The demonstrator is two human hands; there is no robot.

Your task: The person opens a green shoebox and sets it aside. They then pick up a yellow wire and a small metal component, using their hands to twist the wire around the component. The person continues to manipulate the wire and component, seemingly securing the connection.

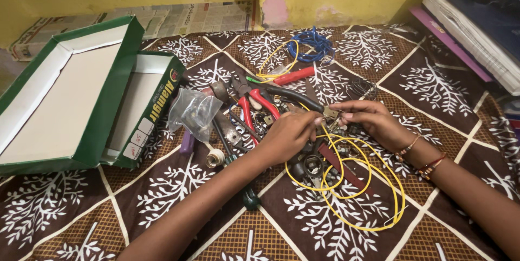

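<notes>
My left hand (288, 134) and my right hand (368, 122) meet over a pile of tools and hardware on a brown patterned cloth (179, 196). Between their fingertips they pinch a small metal part (329, 112), joined to a yellow wire (357, 185) that loops down toward me. Red-handled pliers (254, 106) lie just left of my left hand. A dark-handled tool (295, 97) lies behind both hands. Nuts and other metal parts (311, 163) sit under the wire loops.
An open green and white cardboard box (81, 98) stands at the left with a crumpled clear plastic bag (194, 110) beside it. A blue wire coil (311, 44) and a red-handled tool (294, 75) lie further back. Stacked books (471, 23) fill the right rear corner.
</notes>
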